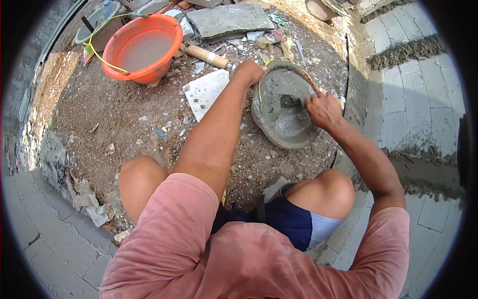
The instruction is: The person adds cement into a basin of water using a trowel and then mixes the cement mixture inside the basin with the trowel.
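A round tub (257,115) coated in grey sits on the ground ahead of me, with wet mortar (277,82) inside. A yellow cord runs along part of its rim. My left hand (250,73) is closed at the tub's left rim; its fingertips are partly hidden. At the right side, my right hand (324,109) is wrapped around a trowel, whose handle is mostly covered by my fingers. The mortar-coated trowel blade (300,101) reaches into the mortar beside a dark hollow.
An orange bucket (167,37) of cloudy water stands at the upper left. Near it lie a wooden cylinder (206,56), a white tile piece (204,92) and a stone slab (231,21). A block wall (398,99) with mortar joints rises on the right.
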{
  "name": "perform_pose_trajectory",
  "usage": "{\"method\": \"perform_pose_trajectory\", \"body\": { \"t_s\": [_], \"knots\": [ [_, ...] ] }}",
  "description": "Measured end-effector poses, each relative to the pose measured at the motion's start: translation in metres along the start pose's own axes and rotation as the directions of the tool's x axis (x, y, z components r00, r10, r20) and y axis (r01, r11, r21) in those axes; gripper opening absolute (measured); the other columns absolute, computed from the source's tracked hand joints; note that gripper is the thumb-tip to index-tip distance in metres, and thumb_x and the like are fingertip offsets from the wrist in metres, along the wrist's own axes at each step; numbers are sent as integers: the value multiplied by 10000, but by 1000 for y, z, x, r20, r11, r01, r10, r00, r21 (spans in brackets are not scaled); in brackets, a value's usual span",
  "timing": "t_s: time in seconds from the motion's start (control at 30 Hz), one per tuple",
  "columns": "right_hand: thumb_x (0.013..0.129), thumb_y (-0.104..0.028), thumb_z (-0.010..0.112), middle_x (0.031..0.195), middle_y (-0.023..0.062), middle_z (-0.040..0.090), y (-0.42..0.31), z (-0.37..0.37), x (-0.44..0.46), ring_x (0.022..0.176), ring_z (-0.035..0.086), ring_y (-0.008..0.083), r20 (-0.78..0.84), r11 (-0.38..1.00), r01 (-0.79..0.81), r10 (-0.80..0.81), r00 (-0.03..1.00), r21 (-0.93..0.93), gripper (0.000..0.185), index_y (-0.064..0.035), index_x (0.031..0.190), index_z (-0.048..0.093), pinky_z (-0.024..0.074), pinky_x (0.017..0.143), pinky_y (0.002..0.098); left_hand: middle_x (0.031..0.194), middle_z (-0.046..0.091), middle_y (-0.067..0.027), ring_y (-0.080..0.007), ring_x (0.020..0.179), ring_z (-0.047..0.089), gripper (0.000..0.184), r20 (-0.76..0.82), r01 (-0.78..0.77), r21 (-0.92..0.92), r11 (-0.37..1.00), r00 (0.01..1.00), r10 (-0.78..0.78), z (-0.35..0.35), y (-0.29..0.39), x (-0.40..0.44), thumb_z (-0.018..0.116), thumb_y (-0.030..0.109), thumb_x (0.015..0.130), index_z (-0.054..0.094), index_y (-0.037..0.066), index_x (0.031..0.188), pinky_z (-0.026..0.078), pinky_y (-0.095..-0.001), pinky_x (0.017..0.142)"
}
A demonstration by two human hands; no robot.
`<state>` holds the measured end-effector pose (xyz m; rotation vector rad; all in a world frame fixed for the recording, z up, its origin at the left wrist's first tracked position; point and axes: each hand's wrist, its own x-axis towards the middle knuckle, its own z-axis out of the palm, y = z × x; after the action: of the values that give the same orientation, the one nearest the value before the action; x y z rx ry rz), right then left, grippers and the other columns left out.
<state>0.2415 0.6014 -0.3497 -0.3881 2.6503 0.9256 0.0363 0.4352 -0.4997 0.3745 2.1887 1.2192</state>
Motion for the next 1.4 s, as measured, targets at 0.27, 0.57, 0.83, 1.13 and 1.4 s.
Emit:
{"method": "perform_pose_trajectory", "body": {
  "t_s": [0.27, 0.57, 0.83, 1.13, 1.4],
  "knots": [
    [886, -159, 551, 945, 79, 711, 54, -65, -26, 928, 689, 244, -84, 988, -150, 151, 985, 20, 159, -75, 975, 653, 517, 756, 409, 1090, 707, -253, -322, 926, 728, 633, 32, 89, -29, 996, 996, -89, -6, -5, 6, 681, 506, 899, 692, -106, 1061, 570, -412, 767],
    [898, -215, 598, 928, 77, 665, 18, 5, -68, 910, 658, 242, -187, 979, -61, 98, 978, 193, 232, -62, 1071, 623, 515, 754, 422, 1025, 685, -219, -282, 785, 664, 500, 109, 138, -275, 952, 988, -111, -16, 15, -26, 716, 337, 928, 655, -137, 1077, 563, -466, 639],
    [890, -285, 690, 889, 140, 655, 10, 37, -160, 803, 651, 349, 28, 674, -557, 625, 780, 485, 286, -36, 997, 599, 504, 714, 473, 769, 633, -18, -165, 572, 545, 292, 153, 157, -244, 957, 981, -122, -26, 31, -43, 619, 350, 981, 703, 74, 934, 446, -350, 520],
    [881, -324, 720, 745, 233, 655, -52, 22, -181, 697, 640, 415, 268, 356, -420, 403, 875, 835, 314, -15, 928, 690, 500, 673, 473, 878, 665, -3, -138, 709, 606, 290, 186, 168, -184, 969, 974, -133, -22, 19, -30, 621, 373, 980, 715, 105, 1040, 540, -346, 638],
    [894, -299, 708, 735, 207, 652, -62, 30, -184, 642, 625, 294, 307, 329, -467, 435, 846, 821, 289, -13, 924, 686, 476, 619, 425, 966, 696, -29, -160, 793, 631, 319, 113, 64, -110, 992, 992, -51, -24, 21, -28, 625, 352, 978, 715, 77, 1111, 538, -353, 683]
  ]
}}
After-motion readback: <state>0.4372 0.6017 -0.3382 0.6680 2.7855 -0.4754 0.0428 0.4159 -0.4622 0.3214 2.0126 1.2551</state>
